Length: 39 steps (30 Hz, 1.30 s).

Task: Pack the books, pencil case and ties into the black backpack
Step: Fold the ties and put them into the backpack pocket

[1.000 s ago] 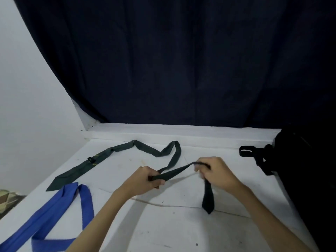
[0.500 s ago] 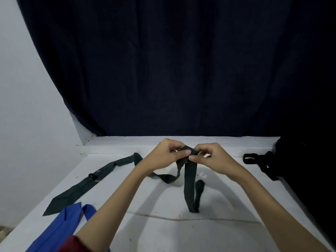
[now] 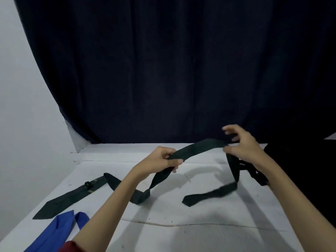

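Overhead, a dark navy curtain (image 3: 172, 70) fills most of the frame, with a pale wall (image 3: 27, 106) at the left. Below it a white table (image 3: 200, 233) spreads across the lower half. At the right edge sits the black backpack (image 3: 309, 170), its strap (image 3: 258, 177) trailing onto the table behind the right forearm. A blue tie (image 3: 60, 230) lies at the lower left corner.

The dark green tie (image 3: 72, 197) runs from its wide end at the lower left, up through both hands, and down to a blurred narrow end (image 3: 209, 195) at centre right. The left hand (image 3: 160, 160) grips the tie with curled fingers; the right hand (image 3: 240, 142) pinches it at the thumb, its other fingers loosely spread.

Half a second ago the hands met close together at the centre — now they stand well apart, the tie stretched between them.
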### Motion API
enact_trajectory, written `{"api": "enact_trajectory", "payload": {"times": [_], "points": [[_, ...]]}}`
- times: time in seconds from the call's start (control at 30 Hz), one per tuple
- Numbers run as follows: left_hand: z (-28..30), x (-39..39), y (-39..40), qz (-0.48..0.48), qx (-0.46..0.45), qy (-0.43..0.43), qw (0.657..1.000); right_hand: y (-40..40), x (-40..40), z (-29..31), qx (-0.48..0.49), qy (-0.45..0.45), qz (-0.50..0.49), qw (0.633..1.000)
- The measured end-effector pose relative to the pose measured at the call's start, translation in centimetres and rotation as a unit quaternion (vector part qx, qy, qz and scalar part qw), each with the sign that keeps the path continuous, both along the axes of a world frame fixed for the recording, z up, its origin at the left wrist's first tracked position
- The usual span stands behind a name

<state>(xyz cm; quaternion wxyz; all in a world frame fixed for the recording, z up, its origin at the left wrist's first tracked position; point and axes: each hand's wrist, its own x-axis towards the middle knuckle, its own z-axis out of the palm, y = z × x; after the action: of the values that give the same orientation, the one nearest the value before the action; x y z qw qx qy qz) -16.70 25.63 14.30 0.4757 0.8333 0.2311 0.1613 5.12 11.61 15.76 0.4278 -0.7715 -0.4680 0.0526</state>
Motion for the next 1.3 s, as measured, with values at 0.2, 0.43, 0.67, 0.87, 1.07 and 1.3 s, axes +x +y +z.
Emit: {"api": "enact_trajectory", "payload": {"times": [0.2,0.43,0.67,0.87,1.07,1.3], "points": [[6.1,5.7,-4.6,-0.118,0.044,-0.021,0.992,-0.8,-2.1,1.7,0.067,0.074,0.204,0.974],[3.6,5.7,-3.8,-0.074,0.121,0.136,0.981,-4.9,1.5,4.4,0.228,0.233,0.074,0.942],[4.5,4.5,-3.7,0.008,-0.098,-0.012,0.995,-6.3,5.1,3.4,0.062,0.151,0.035,0.986],[8.9,7.8,-6.9,-0.025,0.118,0.012,0.993,-4.3,1.8,2.4,-0.15,0.13,0.287,0.937],[11.9,8.3,-7.5,-0.031,0.152,-0.028,0.987,-3.0,0.2,4.8,0.102,0.164,0.197,0.961],[14.6,6.5,-7.1,-0.112,-0.092,-0.149,0.978,-2.8,1.5,10.0,0.248,0.113,0.039,0.961]]}}
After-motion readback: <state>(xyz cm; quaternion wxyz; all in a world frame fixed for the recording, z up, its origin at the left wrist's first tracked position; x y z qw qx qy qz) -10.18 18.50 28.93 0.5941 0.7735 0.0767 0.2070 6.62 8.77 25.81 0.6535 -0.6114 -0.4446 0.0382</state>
